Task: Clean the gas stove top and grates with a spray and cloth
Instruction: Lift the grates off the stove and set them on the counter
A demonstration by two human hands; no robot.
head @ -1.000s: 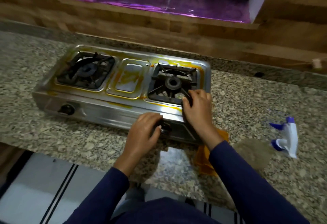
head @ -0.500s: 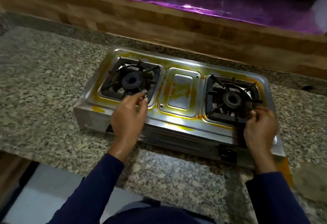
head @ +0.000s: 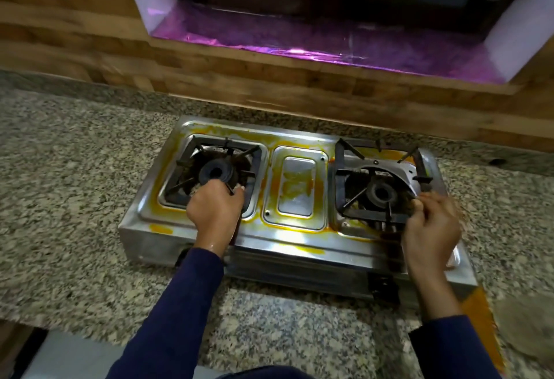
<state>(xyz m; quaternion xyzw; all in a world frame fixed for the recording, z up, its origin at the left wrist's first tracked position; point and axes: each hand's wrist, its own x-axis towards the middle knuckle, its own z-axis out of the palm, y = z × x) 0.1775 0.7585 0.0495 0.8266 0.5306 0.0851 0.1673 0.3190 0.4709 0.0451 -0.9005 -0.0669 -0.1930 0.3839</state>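
Note:
A two-burner steel gas stove, smeared with yellow stains, sits on the granite counter. My left hand is closed around the front bar of the left black grate, which still sits in its well. My right hand grips the front right corner of the right black grate, which is raised and tilted off its well, its far side higher. An orange cloth lies on the counter at the stove's front right corner. The spray bottle is out of view.
The granite counter stretches left and right of the stove. A wooden backsplash runs behind it, with a purple-lined window sill above. The counter's front edge lies just below my arms. A round brownish patch shows at the far right.
The view shifted so the stove sits central. My left hand closed on the left grate's front bar. My right hand lifted the right grate up and back off its well.

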